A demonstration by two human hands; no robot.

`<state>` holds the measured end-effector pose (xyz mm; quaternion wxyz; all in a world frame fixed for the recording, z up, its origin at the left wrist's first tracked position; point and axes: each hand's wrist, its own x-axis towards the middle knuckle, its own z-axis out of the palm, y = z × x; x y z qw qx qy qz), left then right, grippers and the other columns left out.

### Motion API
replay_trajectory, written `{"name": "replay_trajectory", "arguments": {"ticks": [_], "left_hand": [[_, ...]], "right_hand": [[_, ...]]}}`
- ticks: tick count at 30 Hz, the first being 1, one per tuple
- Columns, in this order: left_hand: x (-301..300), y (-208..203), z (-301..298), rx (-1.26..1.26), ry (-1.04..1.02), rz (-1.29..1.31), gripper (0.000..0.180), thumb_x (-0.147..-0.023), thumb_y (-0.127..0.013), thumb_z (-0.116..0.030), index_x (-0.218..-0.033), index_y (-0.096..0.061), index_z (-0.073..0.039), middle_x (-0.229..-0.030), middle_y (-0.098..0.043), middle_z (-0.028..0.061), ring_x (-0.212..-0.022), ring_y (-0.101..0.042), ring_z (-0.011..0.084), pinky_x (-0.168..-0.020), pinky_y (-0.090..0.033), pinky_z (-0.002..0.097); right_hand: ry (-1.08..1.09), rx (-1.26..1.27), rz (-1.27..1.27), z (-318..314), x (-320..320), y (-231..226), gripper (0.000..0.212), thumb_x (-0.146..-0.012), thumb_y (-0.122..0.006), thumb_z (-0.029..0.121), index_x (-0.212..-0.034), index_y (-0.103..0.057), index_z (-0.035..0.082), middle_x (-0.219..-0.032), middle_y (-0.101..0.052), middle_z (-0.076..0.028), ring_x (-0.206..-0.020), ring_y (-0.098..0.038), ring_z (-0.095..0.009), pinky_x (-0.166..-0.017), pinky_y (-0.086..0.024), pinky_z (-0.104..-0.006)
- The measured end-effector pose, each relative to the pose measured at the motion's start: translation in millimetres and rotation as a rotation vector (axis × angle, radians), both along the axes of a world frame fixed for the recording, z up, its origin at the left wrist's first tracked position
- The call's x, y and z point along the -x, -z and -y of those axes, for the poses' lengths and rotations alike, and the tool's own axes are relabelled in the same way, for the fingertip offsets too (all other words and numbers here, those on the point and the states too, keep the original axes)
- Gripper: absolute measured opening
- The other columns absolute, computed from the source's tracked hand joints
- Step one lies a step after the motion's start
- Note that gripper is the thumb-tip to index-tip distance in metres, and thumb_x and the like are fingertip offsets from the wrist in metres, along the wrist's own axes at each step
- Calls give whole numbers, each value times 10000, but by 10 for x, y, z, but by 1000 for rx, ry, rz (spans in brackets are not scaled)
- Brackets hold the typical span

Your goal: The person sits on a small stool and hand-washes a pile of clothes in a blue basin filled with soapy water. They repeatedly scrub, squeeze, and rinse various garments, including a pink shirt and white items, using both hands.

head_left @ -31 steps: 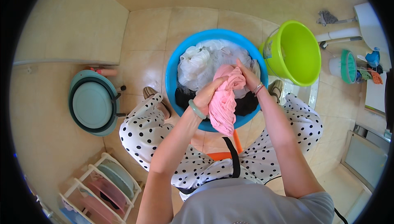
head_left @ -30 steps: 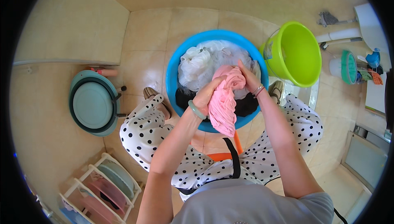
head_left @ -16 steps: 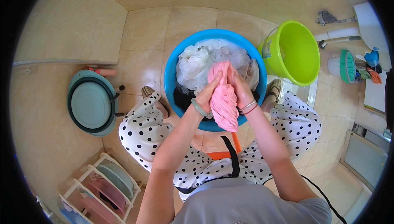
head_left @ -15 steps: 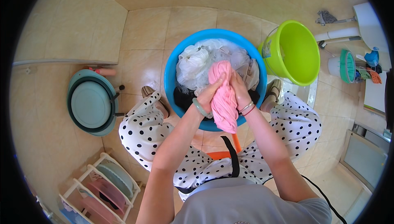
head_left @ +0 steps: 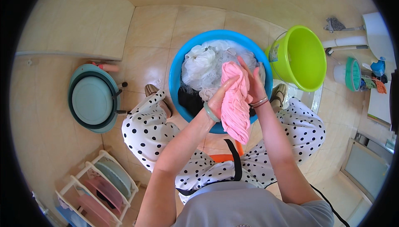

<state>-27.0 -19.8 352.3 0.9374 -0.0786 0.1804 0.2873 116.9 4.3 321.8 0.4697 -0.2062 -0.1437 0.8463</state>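
Observation:
A bunched pink cloth (head_left: 235,112), long and folded, is held over the near half of a blue basin (head_left: 176,56). My left hand (head_left: 221,98) is closed round its left side, thumb across the front. Along its right side lies my right hand (head_left: 256,85), fingers stretched out and palm partly showing, touching the fabric. Inside the basin, soapy suds (head_left: 220,62) surround white laundry (head_left: 199,62). Dark cloth (head_left: 190,101) lies at the near left, and a pale bunched piece (head_left: 208,93) sits beside my left hand. The pink cloth hides part of the laundry.
A lime-green bucket (head_left: 307,58) stands right of the basin. At left is a grey-green collapsible basin (head_left: 92,100); a white rack (head_left: 79,183) of plastic basins stands at the lower left. My polka-dot knees flank the basin, above an orange seat (head_left: 221,158).
My right hand has loosened from its grip, its fingers now stretched out. The pink cloth and both hands have shifted slightly right and nearer; the view has moved a little too.

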Motion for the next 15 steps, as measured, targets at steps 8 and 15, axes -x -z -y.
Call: {"name": "replay_trajectory", "arguments": {"ticks": [8,15], "left_hand": [[-118,-201,48,-3,-39,192,703,-871,-478,-552,-1376,-337,-83,-1331,-447,191,-1179,-496,294,-869,-476,442],[-46,-356,54,42,11,45,569,-882,-559,-426,-1266,-445,-22,-1151,-569,139,-932,-609,201,-762,-518,330]], "right_hand": [[53,-117,-597,-58,347,-237,756,-787,-435,707,-1368,-364,230,-1406,-357,-136,-1302,-267,-436,-960,-307,-678],[-223,-61,-146,-378,-37,-431,226,-768,-679,161,-908,-515,93,-985,-531,-83,-1007,-529,-311,-822,-459,-456]]}}
